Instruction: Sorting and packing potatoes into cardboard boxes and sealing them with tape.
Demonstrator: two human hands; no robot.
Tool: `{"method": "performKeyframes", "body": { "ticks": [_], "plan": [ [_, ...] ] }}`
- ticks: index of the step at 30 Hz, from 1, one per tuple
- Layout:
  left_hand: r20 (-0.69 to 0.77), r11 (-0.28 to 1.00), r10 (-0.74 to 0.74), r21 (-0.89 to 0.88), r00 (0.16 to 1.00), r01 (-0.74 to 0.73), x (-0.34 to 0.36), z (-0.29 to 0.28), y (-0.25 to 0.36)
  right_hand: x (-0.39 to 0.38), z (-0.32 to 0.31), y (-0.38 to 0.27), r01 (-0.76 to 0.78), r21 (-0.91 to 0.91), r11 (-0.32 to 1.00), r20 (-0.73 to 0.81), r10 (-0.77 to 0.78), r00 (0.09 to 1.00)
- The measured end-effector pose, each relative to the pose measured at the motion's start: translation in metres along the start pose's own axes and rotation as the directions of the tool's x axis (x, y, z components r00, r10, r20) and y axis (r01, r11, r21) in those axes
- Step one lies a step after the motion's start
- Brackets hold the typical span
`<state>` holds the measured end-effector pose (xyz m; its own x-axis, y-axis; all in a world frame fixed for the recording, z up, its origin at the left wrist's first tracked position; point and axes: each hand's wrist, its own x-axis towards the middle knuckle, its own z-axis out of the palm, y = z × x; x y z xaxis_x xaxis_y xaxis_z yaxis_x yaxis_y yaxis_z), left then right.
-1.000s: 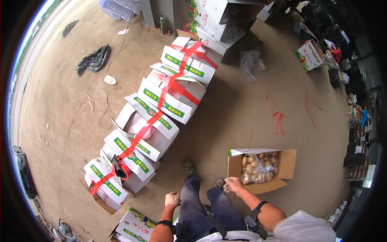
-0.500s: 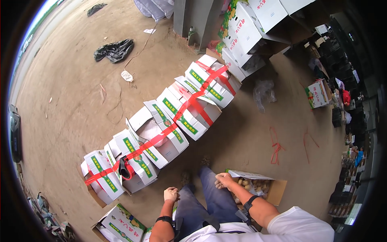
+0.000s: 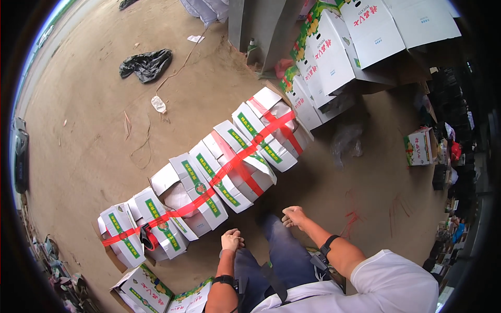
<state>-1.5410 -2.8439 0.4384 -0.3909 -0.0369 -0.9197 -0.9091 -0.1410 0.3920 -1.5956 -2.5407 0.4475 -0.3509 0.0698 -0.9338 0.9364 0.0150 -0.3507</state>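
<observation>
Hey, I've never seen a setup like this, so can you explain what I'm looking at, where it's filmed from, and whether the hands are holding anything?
There's no robot here. You're looking down through a wide fisheye camera worn on a person's head, which is why edges bend and the rim is dark. The left hand and right hand are bare, and I see nothing held in either. Beyond them, on the ground, sits a slanting row of white boxes, with red tape running across them. What looks like a tape dispenser rests near the row's left end. Black plastic lies farther off, and more boxes stand at upper right.
</observation>
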Motion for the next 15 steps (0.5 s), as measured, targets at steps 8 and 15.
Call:
{"method": "performKeyframes", "body": {
  "ticks": [8, 15],
  "plan": [
    [0.202, 0.979, -0.036, -0.189, 0.979, 0.075, 0.064, 0.157, 0.058, 0.050, -0.069, -0.112, 0.008, -0.013, 1.000, -0.149, -0.010, 0.989],
    [0.209, 0.891, -0.189, -0.373, 0.959, 0.257, 0.119, 0.259, 0.064, 0.141, -0.132, -0.152, -0.084, 0.279, 0.957, -0.199, 0.143, 0.970]
  ]
}}
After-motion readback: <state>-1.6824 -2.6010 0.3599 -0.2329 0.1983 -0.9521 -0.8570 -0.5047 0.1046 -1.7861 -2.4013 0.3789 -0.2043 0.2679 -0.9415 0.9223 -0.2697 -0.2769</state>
